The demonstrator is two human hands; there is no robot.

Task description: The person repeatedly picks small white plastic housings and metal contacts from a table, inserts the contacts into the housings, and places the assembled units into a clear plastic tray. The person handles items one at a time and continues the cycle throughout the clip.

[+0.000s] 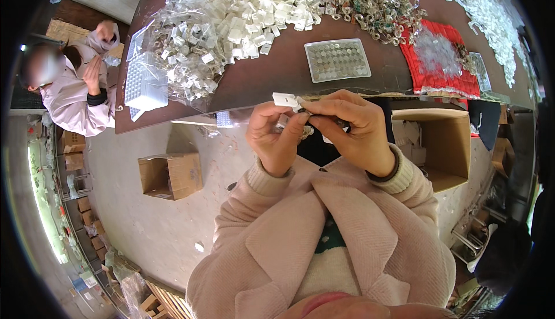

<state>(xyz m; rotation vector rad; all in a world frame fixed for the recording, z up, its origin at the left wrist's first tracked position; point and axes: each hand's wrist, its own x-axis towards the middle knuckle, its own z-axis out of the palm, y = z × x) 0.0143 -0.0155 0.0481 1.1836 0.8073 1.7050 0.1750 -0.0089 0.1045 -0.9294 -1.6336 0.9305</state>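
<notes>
Close together at the table's near edge, both my hands meet at a small white plastic tag [285, 100], which sticks out above my fingertips. My left hand [273, 139] is closed, with thumb and fingers pinching the tag's lower end. From the other side my right hand [359, 133] is pinched shut against that same end. Whatever sits between its fingertips is too small and covered to name. Some small shiny pieces [305, 133] show between my palms, partly hidden by the fingers.
On the brown table [266, 73] lie a heap of white plastic tags [254, 6], a pile of small ring-shaped pieces [370, 4], a tray of round discs [338, 60] and red cloth [442, 58]. Cardboard boxes [188, 174] stand below. Another person [81, 87] sits at the left.
</notes>
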